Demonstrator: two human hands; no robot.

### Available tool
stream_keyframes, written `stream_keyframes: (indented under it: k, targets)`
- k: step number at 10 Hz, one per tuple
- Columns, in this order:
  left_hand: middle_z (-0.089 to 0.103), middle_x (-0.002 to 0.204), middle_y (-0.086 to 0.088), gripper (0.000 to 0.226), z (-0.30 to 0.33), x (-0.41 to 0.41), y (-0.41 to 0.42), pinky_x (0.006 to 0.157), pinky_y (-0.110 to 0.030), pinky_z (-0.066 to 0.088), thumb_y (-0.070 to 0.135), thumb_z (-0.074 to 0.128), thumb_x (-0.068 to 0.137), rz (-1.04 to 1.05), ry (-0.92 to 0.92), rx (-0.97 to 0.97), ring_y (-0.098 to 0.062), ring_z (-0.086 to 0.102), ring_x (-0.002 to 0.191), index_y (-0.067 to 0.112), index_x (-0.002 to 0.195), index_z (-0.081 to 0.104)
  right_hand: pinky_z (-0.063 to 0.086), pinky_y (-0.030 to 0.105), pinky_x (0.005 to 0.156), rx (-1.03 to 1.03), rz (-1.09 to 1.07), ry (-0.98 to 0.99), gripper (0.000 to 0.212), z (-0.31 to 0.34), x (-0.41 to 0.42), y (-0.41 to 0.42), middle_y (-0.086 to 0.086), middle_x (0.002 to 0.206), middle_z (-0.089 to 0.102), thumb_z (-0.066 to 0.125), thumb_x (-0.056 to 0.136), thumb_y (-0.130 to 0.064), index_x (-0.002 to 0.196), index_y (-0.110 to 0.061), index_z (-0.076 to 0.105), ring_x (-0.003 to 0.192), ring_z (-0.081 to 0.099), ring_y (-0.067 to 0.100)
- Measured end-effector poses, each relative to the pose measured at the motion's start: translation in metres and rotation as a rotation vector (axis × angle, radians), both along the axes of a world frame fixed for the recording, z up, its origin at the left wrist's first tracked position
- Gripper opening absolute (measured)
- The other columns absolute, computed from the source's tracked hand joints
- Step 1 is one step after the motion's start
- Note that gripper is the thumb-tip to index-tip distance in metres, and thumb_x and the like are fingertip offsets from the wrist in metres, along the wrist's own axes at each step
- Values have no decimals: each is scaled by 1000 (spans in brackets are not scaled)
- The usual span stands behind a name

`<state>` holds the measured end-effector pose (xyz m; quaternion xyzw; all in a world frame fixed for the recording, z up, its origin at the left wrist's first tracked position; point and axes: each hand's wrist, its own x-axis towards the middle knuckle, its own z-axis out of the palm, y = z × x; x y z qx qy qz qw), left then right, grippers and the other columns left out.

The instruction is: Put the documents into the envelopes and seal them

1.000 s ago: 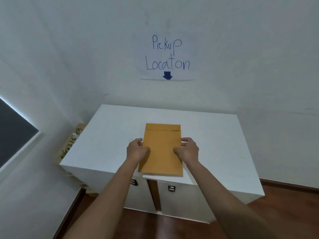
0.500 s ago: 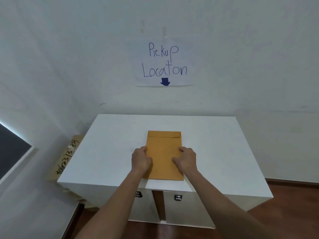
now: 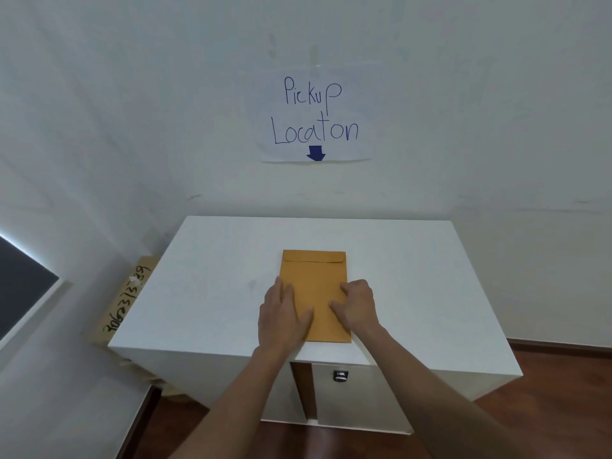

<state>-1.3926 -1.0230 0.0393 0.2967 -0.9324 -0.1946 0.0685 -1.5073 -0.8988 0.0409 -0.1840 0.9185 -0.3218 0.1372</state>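
A brown envelope lies flat on the white cabinet top, its flap end folded down and pointing toward the wall. My left hand rests flat on the envelope's lower left edge with the fingers stretched out. My right hand sits at the lower right edge, fingers curled around it and the thumb on top of the paper. No loose document is in view.
A paper sign reading "Pickup Location" with a blue arrow hangs on the wall above the cabinet. A cardboard box is wedged at the cabinet's left side. A small lock sits on the front door. Wooden floor lies to the right.
The envelope has gone from held above the front edge to lying flat on the cabinet top. My left hand has flattened out on it; the right stays curled at the edge.
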Motion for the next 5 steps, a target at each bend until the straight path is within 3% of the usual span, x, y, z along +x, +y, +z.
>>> stream_keyframes:
  k: [1,3,4,5]
  targets:
    - [1,163,-6,98,-10,3,9,121,-43,13,81,34,80,-44,-60,-30,-23,1,150,18,153,14,40,26,100,8,4,12,60,-3,-2,-2,11,133,47,71,83,-32,135,-6,53,123,49,24]
    - [-4,163,-5,114,-22,2,12,122,-41,1,90,25,72,-41,-118,-76,-19,-6,150,15,155,4,43,28,99,19,13,-14,62,2,-2,0,12,133,49,73,80,-31,134,-7,54,120,52,25]
    - [-3,163,-6,114,-22,5,14,122,-40,-1,91,23,73,-46,-111,-86,-19,-6,150,14,155,4,42,25,97,-117,-8,-37,59,28,1,8,12,131,55,77,77,-27,130,-7,58,119,55,24]
    - [-4,163,-5,114,-24,4,14,121,-39,-4,90,24,73,-49,-106,-91,-18,-7,149,13,154,5,50,26,90,-472,-161,65,47,84,-3,16,1,122,58,76,80,-30,123,-19,63,112,59,19]
